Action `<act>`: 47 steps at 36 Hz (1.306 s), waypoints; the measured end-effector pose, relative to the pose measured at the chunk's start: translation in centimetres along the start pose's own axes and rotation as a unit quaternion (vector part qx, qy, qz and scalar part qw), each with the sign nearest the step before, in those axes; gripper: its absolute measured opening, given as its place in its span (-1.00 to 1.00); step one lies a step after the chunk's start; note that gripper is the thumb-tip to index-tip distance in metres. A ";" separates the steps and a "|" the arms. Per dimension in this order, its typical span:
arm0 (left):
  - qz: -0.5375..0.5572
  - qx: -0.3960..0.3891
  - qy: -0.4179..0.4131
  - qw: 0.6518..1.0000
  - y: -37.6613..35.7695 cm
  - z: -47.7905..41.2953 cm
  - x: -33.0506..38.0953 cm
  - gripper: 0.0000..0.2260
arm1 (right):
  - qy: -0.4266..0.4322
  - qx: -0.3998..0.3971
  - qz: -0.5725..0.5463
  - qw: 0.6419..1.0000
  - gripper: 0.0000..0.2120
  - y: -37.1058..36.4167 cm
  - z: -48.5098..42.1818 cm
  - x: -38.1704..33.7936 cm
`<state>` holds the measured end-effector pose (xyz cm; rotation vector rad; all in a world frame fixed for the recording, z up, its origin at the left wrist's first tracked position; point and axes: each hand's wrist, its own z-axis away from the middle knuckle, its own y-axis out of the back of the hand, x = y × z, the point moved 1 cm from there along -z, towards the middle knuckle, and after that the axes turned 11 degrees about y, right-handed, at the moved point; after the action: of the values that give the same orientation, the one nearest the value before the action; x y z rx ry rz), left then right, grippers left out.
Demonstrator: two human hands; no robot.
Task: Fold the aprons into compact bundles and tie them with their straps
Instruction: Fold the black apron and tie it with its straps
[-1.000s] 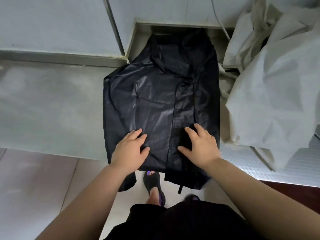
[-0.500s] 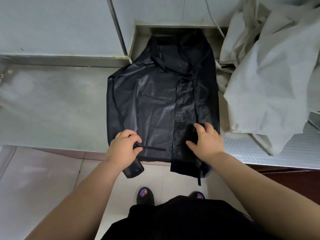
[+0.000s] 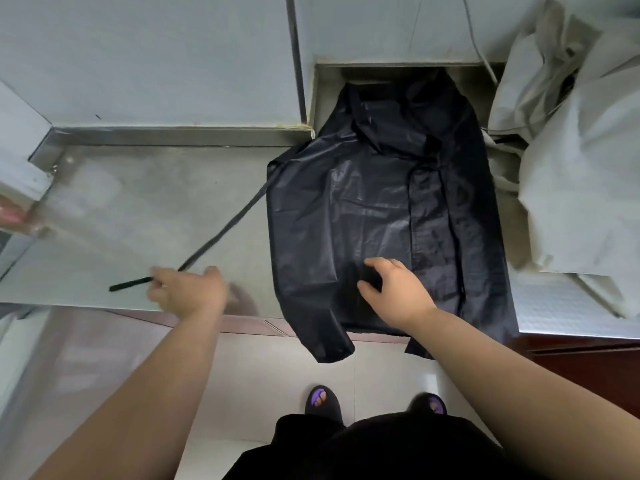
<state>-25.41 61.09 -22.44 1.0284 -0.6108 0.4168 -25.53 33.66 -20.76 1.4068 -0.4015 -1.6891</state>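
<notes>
The apron point(image 3: 363, 220) lies lengthwise away, hem drooping off the worktop point(image 3: 138, 209). The blurred left hand point(image 3: 188, 292) pinches its strap point(image 3: 221, 231); the right hand point(image 3: 394, 292) rests with fingers point(image 3: 379, 263) spread.

Counter point(image 3: 138, 220) left of apron point(image 3: 363, 209) lies open; white cloth heap point(image 3: 581, 202) blocks right.

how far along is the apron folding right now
Done: the black apron lies folded inward into a narrow panel on the steel counter, near end hanging over the edge. In hand: the left hand grips one strap, stretched taut to the left, while the right hand rests on the apron. Left: folding it into a compact bundle and tying it; no knot shows.
</notes>
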 end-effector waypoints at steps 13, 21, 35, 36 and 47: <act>-0.082 -0.389 -0.056 0.916 -3.6 5.6 -1.5 -0.77 | 0.008 -0.079 0.130 0.988 -0.32 -2.9 -1.1 -1.2; -0.093 -0.159 -0.175 0.967 0.2 -0.8 0.1 -0.87 | -0.022 -0.095 0.188 0.977 -0.29 -3.2 -1.8 -2.1; -0.194 -0.337 -0.181 0.903 1.3 0.0 -0.9 -0.79 | 0.023 -0.125 0.227 0.966 -0.17 -4.3 -2.0 -3.2; -0.175 -0.333 -0.183 0.908 1.4 0.0 -1.0 -0.79 | 0.023 -0.127 0.231 0.965 -0.17 -4.4 -1.9 -3.2; -0.045 -0.408 -0.163 0.897 3.1 1.1 0.6 -0.87 | 0.035 -0.145 0.275 0.950 -0.28 -5.4 -1.1 -3.3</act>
<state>-27.07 61.57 -19.61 0.3052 -0.9274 -0.1161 -26.87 39.63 -22.90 1.0148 -0.4362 -1.1812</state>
